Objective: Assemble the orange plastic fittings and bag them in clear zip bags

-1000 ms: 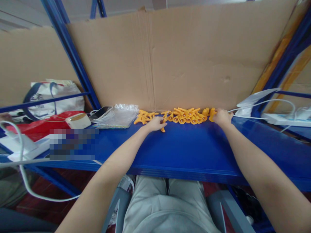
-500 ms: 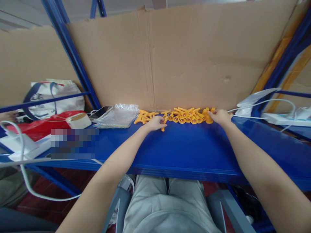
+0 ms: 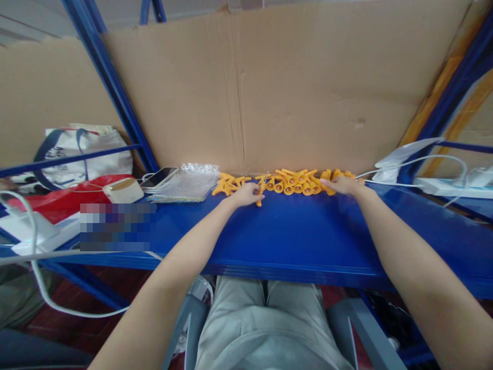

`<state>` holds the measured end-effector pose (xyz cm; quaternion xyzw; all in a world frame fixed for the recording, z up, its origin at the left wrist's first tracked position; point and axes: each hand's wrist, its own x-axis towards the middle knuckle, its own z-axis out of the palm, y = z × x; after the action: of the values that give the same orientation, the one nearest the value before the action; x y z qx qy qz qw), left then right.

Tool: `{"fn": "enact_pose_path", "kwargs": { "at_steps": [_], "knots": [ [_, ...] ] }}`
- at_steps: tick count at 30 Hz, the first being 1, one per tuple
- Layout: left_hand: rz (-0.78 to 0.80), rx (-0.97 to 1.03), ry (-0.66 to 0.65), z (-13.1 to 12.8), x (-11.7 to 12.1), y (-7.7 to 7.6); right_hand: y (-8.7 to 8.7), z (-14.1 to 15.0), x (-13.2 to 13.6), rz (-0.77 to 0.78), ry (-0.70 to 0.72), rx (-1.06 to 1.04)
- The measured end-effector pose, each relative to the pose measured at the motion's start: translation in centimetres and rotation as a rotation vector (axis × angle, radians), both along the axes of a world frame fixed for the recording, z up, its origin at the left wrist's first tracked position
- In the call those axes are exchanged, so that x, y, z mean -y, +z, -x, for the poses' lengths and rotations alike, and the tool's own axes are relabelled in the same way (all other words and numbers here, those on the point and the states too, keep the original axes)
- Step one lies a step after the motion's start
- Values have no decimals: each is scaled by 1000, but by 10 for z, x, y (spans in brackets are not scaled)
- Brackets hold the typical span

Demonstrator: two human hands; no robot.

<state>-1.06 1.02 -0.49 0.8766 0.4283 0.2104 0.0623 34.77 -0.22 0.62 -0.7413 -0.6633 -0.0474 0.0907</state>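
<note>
My left hand (image 3: 246, 194) is closed on a small orange plastic piece (image 3: 259, 199), whose lower end sticks out below the fingers; a thin metal chain (image 3: 267, 177) shows just above it. On the right, my right hand (image 3: 342, 185) lies against the end of a row of orange horn-shaped pieces (image 3: 296, 183), its thumb stretched left and its other fingers partly hidden. Several of those pieces are stacked with their flared mouths facing me. To the left of my left hand is a heap of branching orange pieces (image 3: 229, 183) with chains.
Flat clear plastic bags (image 3: 188, 185) and a phone (image 3: 159, 178) lie left on the blue shelf (image 3: 288, 236). Further left are a red bag (image 3: 73, 198), a white power strip (image 3: 46, 239) and cables. Cardboard (image 3: 308, 87) stands behind. A white cable (image 3: 396, 183) runs at right.
My right hand has moved a little left over the orange pieces at the row's right end, and more of them show behind it. My left hand stays almost where it was.
</note>
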Motion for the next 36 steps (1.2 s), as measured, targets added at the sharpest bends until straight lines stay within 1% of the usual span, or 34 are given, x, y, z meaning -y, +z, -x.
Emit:
{"fn": "enact_pose_path", "kwargs": {
  "at_steps": [2, 3, 6, 10, 12, 14, 17, 19, 21, 23, 24, 28, 32, 34, 36],
  "knots": [
    [-16, -26, 0, 0, -1, 0, 3, 0, 2, 153, 46, -20],
    [-25, -40, -2, 0, -2, 0, 4, 0, 4, 205, 57, -16],
    [-47, -74, -14, 0, -2, 0, 6, 5, 10, 230, 70, 60],
    [-53, -75, -51, 0, -1, -2, 14, 18, 18, 280, 40, 158],
    [-52, -65, -62, 0, 0, -2, 20, 26, 23, 318, 47, 150],
    [-51, -64, -55, 0, 1, -3, 26, 36, 28, 341, 85, 90],
    [-45, -81, -53, -1, 2, -3, 33, 52, 36, 274, 192, -70],
    [-43, -86, -60, -2, 3, -2, 33, 63, 38, 217, 319, -238],
    [-53, -76, -58, -2, 4, -2, 30, 73, 38, 148, 439, -421],
    [-63, -62, -55, -3, 4, -2, 25, 80, 35, 77, 509, -550],
    [-64, -60, -55, -3, 4, -2, 21, 82, 33, 49, 528, -584],
    [-56, -77, -59, -4, 5, -1, 8, 84, 23, -63, 571, -566],
    [-51, -81, -66, -4, 7, 1, 6, 84, 21, -118, 596, -475],
    [-45, -86, -70, -3, 8, 2, 8, 84, 23, -129, 564, -435],
    [-44, -97, -74, -3, 9, 3, 10, 84, 25, -146, 496, -405]
  ]
}}
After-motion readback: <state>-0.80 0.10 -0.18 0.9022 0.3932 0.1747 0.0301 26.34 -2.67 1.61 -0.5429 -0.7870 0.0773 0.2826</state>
